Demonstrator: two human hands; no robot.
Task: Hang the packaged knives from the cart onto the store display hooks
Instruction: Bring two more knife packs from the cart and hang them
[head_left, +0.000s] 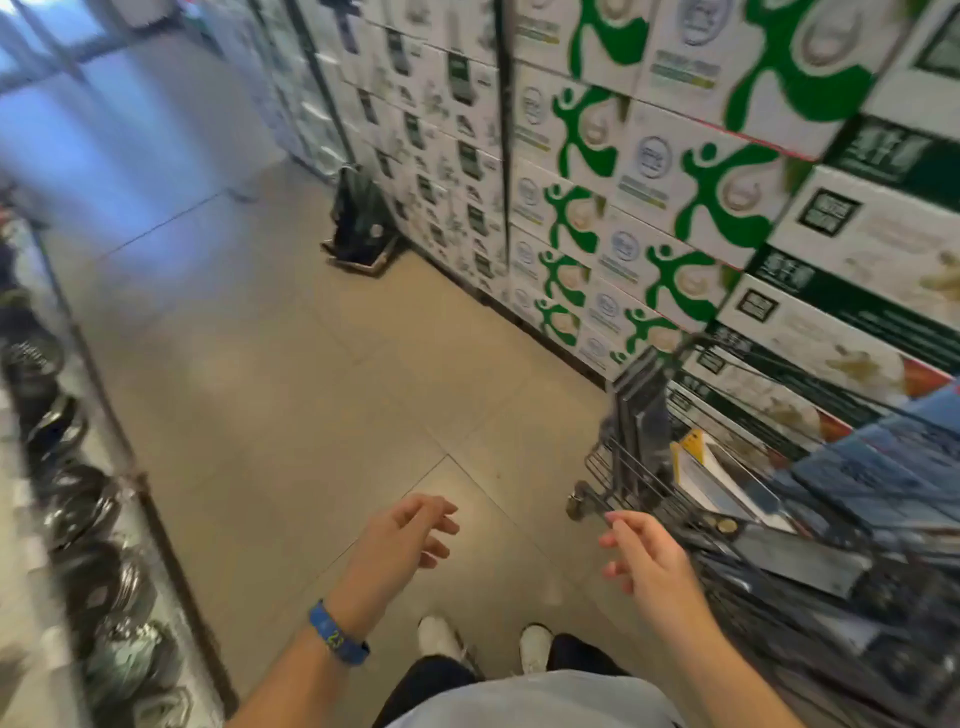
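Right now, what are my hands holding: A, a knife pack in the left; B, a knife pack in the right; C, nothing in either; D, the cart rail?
C: the left hand and right hand both show loose, empty fingers, and the packaged knives lie in the cart.

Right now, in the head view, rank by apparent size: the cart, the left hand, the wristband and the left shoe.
Largest: cart, though cut off by the frame.
Next: left hand.
Last: wristband and left shoe, too alike to rank; the shoe is farther and partly hidden.
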